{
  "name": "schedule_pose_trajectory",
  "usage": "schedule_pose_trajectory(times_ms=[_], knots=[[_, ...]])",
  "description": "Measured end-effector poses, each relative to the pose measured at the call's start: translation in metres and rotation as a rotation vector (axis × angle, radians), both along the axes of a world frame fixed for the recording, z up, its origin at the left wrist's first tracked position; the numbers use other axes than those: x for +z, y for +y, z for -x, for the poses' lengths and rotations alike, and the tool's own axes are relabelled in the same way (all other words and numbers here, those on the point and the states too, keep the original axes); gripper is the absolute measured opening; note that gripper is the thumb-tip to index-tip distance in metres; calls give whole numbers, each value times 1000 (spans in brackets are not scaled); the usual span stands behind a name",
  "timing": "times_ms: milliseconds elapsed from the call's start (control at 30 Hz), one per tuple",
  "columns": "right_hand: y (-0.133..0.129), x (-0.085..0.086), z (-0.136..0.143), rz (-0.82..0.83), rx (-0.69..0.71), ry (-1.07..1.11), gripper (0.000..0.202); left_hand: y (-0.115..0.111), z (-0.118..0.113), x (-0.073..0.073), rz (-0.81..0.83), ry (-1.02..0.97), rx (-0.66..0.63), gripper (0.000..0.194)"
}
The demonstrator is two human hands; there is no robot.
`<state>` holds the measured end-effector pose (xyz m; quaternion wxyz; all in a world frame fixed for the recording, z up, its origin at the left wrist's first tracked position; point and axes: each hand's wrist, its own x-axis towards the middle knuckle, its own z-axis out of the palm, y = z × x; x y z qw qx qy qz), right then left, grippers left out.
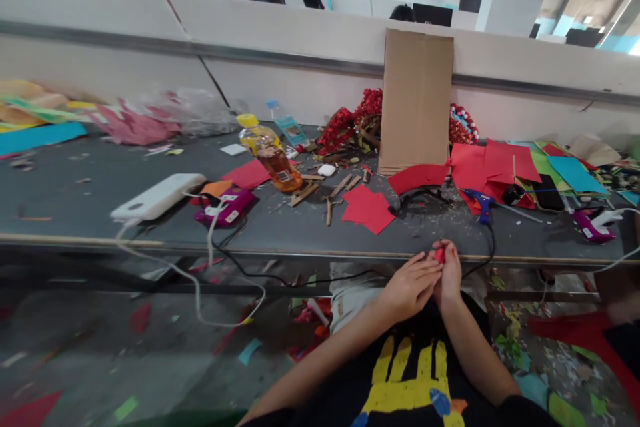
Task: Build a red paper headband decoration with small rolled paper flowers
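Note:
A small red piece, perhaps paper, shows between my two hands just off the table's front edge. My right hand is closed around it, thumb and fingers curled up beside it. My left hand presses against it from the other side, fingers together and partly hidden behind the right hand's. Closest on the table are a blue glue gun with a black cable, a curved strip of red paper and several overlapping red paper squares.
A cardboard sheet leans on the partition, with red decorations behind it. Further left stand a tilted yellow-capped bottle, a white power strip and a purple box. A black phone lies right. Paper scraps litter the floor.

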<state>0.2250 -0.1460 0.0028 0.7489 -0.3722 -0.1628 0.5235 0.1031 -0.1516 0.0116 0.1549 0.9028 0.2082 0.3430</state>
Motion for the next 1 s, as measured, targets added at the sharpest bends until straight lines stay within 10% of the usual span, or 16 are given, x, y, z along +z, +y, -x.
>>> schedule_pose_trajectory(times_ms=[100,267,567,867,1000], knots=[[7,17,-13,-16,-80,-12,41,-8,8,0,54,-191,33,33],[14,27,-10,54,165,-24,62,-9,7,-2,300,-399,165,23],[16,35,37,-82,252,-220,33,5,-21,-23,944,-842,442,29],[19,27,36,-369,-267,-575,27,-6,-22,-13,920,-820,333,35],[17,23,30,-338,-123,-612,16,3,-13,-11,870,-768,268,30]])
